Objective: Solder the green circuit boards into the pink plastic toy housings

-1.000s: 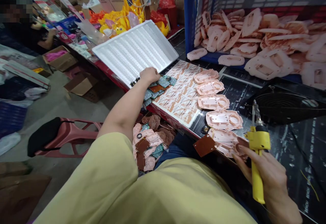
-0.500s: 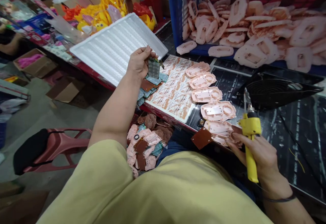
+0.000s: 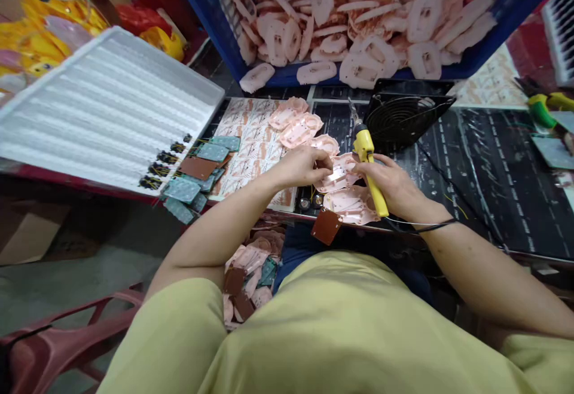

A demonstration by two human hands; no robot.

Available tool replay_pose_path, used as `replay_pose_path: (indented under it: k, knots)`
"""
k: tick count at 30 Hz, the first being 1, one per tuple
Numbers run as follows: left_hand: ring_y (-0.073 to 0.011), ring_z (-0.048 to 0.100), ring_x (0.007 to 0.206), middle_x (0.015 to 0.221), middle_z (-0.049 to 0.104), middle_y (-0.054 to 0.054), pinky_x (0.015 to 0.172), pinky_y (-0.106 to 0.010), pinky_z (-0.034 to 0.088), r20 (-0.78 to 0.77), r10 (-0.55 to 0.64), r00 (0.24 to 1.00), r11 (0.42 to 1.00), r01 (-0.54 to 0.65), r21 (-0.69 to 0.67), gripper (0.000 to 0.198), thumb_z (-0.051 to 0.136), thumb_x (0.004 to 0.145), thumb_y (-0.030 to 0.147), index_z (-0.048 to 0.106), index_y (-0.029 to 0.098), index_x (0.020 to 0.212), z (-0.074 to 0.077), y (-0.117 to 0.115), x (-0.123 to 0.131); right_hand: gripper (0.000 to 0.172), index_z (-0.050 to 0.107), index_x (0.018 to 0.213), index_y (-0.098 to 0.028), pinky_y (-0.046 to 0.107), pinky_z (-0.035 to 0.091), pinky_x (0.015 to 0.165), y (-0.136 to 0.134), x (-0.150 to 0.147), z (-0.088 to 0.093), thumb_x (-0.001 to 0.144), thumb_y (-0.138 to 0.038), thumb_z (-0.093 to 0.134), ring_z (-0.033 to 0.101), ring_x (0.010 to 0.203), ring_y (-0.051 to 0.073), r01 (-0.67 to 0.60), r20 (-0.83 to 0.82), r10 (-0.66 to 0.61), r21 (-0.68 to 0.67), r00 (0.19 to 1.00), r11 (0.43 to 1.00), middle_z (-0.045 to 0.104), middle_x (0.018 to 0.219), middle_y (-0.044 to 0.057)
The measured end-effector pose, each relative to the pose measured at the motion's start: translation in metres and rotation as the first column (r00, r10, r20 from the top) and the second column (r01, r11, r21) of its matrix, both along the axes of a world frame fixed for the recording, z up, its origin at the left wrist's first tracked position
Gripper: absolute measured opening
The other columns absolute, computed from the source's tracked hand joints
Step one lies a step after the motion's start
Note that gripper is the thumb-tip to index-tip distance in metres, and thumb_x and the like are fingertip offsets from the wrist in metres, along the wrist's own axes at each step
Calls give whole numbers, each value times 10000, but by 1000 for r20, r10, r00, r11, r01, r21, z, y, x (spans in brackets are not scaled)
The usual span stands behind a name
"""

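Observation:
My right hand grips a yellow soldering gun, its metal tip pointing away from me. Over a row of pink plastic shells, my left hand has its fingers curled in a pinch; whatever they hold is hidden. The nearest shell lies at the table's front edge, with a brown circuit board hanging off beside it. Two small round black parts sit left of that shell, a thin wire rising from them toward my left hand.
A blue crate of pink shells stands at the back. Beside it is a black fan. At left, a white foam tray holds wired parts near a pile of circuit boards. More shells and boards fill a container below the table.
My left hand has moved right from the board pile, where it held a circuit board, to the shells. A second round part now lies by the first. The view has turned right.

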State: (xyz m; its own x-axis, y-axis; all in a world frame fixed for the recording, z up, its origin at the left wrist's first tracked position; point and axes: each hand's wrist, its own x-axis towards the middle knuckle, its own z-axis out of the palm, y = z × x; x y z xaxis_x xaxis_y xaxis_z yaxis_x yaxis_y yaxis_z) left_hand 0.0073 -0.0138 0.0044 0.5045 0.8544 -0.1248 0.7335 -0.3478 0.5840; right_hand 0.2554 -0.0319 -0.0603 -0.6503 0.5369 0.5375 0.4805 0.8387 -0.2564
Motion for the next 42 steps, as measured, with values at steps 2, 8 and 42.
replay_pose_path:
  k: [2, 8, 42]
  knots:
    - [-160, 663, 765, 830, 755, -46, 710, -268, 469, -99, 6, 995, 998, -1, 57, 150, 633, 813, 194, 753, 153, 893, -2, 1, 9, 237, 520, 1195, -202, 472, 479, 1040, -2, 2, -1, 995, -328, 507, 673, 931, 212, 27, 24, -26, -33, 999, 999, 700, 1018, 70]
    - [-170, 643, 741, 822, 747, -50, 697, -277, 450, -195, 25, 981, 996, -7, 93, 183, 636, 840, 248, 771, 166, 931, -8, 4, 22, 209, 589, 1180, -196, 359, 569, 905, -17, 10, 5, 995, -221, 495, 699, 874, 175, 64, -123, -52, 96, 991, 993, 723, 997, 37]
    - [-153, 590, 648, 689, 692, -18, 659, -273, 400, -328, 36, 944, 996, -9, 85, 165, 643, 804, 288, 754, 168, 830, -4, 2, 39, 246, 677, 1008, -252, 241, 626, 701, -50, 70, 21, 802, -178, 790, 721, 770, 159, -11, -331, -17, -84, 944, 996, 740, 920, -12]
